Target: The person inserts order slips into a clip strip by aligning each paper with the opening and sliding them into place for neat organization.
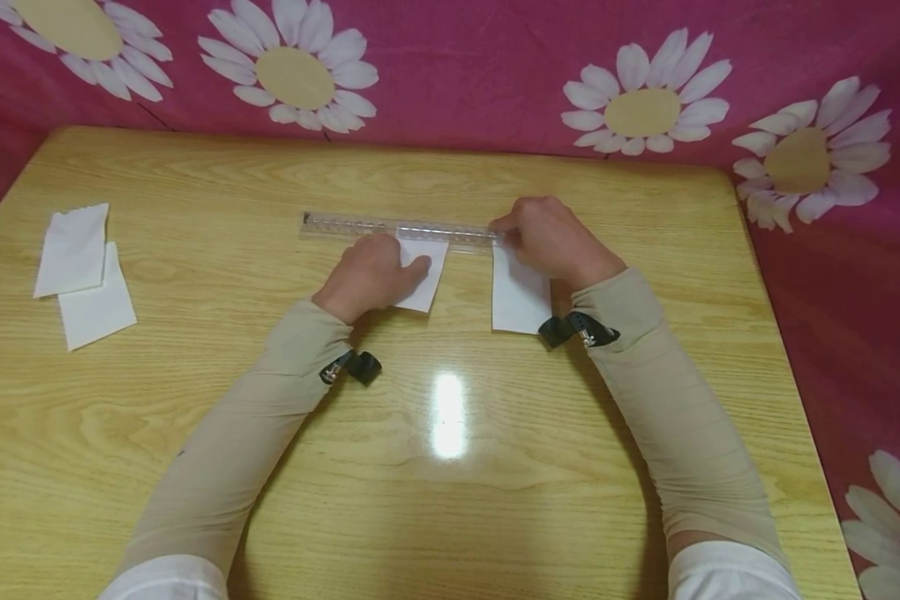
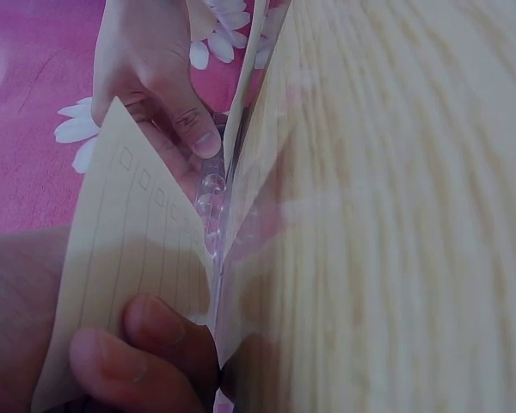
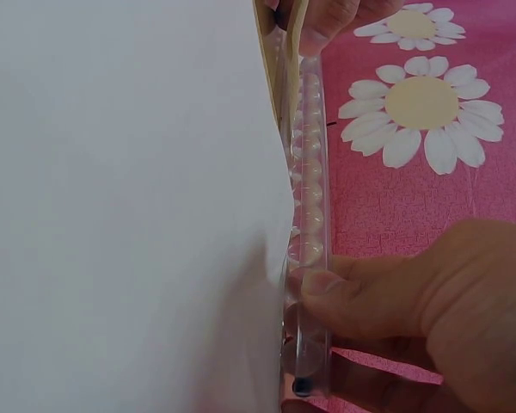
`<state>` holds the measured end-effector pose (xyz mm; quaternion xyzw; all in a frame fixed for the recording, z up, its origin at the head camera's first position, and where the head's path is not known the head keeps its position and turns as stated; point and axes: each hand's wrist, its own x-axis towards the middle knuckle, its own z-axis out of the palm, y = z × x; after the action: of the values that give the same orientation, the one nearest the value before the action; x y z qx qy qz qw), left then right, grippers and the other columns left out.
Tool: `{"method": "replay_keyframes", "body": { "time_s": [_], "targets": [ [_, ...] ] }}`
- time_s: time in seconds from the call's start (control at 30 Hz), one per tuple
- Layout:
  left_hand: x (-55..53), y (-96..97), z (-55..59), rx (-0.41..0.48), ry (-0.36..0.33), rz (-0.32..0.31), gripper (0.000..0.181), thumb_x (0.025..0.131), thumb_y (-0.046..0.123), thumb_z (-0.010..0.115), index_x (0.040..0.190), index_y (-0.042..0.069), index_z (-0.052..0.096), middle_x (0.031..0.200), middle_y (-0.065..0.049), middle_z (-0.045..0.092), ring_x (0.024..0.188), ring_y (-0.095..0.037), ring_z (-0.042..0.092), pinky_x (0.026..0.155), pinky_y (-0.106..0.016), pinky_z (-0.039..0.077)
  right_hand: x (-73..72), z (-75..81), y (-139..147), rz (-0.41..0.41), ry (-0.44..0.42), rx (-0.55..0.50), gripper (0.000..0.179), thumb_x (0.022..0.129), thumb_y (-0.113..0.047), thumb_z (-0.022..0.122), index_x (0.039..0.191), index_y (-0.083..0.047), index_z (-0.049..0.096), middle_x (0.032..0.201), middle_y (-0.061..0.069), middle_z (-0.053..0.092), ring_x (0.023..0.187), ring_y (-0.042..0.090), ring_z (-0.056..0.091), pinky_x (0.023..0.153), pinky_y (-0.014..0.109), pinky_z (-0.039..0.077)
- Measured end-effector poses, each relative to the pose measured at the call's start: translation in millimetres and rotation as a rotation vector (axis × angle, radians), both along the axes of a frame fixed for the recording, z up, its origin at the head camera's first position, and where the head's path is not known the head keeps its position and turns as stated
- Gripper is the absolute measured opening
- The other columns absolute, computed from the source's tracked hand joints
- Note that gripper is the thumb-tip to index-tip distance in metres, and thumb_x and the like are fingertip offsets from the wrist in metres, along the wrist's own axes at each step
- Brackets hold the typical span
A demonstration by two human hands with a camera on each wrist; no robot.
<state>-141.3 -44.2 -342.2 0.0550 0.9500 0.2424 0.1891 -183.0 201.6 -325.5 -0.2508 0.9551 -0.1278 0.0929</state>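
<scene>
A clear plastic ruler [image 1: 390, 225] with a row of round holes lies across the far middle of the table. My left hand [image 1: 371, 275] pinches a small white paper sheet [image 1: 422, 292] at the ruler's near edge, thumb above the sheet. In the left wrist view, printed lines and small boxes show on this sheet's underside [image 2: 112, 249], with fingertips [image 2: 125, 353] against it. My right hand [image 1: 555, 242] pinches the ruler's right end between thumb and fingers. A second white sheet [image 1: 519, 292] hangs beneath that hand, its top edge at the ruler; how it is held is hidden.
Two white paper sheets overlap at the table's left, one [image 1: 75, 250] partly on top of the other [image 1: 99, 308]. The wooden table [image 1: 450, 517] ends at a pink cloth [image 1: 465, 75] with daisies behind and to the right.
</scene>
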Motion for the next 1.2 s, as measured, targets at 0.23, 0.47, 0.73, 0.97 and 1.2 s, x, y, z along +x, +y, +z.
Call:
{"method": "replay_keyframes", "body": {
  "time_s": [0.23,0.47,0.73,0.97,1.2],
  "targets": [
    [-0.2,1.2,0.5,-0.012,-0.008,0.0,0.052,0.104,0.048,0.049,0.065,0.014,0.041,0.066,-0.001,0.04,0.055,-0.015,0.038,0.052,-0.03,0.038,0.0,-0.1,0.8,0.003,-0.004,0.0,0.037,0.099,-0.001,0.054,0.131,-0.009,0.07,0.107,0.021,0.072,0.084,0.026,0.053,0.076,0.039,0.048],
    [-0.6,3.0,0.2,-0.014,-0.007,-0.003,0.052,0.104,0.049,0.049,0.068,0.013,0.044,0.073,-0.004,0.043,0.06,-0.017,0.041,0.057,-0.033,0.04,0.7,0.4,0.7,0.002,-0.006,-0.006,0.037,0.099,-0.001,0.054,0.131,-0.008,0.07,0.108,0.021,0.072,0.085,0.027,0.054,0.077,0.04,0.049],
    [-1.7,3.8,0.3,-0.008,-0.006,-0.003,0.053,0.104,0.049,0.049,0.065,0.013,0.043,0.071,-0.003,0.043,0.056,-0.016,0.04,0.055,-0.032,0.04,-0.4,-0.3,0.3,0.019,0.018,-0.005,0.037,0.098,-0.001,0.055,0.13,-0.008,0.071,0.107,0.021,0.073,0.083,0.027,0.056,0.075,0.04,0.049],
    [-1.7,4.1,0.2,-0.011,-0.005,-0.006,0.053,0.104,0.049,0.05,0.066,0.013,0.044,0.069,-0.002,0.043,0.056,-0.016,0.04,0.054,-0.031,0.04,0.0,0.4,0.5,0.021,0.021,-0.007,0.036,0.098,-0.001,0.055,0.129,-0.009,0.072,0.106,0.02,0.073,0.082,0.027,0.055,0.074,0.039,0.049],
    [-1.6,4.4,0.9,-0.01,-0.015,0.001,0.052,0.104,0.05,0.049,0.067,0.013,0.045,0.07,-0.003,0.043,0.057,-0.016,0.041,0.054,-0.032,0.04,1.1,1.5,0.1,0.014,0.012,-0.006,0.036,0.099,-0.001,0.054,0.13,-0.009,0.071,0.105,0.02,0.072,0.08,0.025,0.053,0.072,0.037,0.047]
  ]
}}
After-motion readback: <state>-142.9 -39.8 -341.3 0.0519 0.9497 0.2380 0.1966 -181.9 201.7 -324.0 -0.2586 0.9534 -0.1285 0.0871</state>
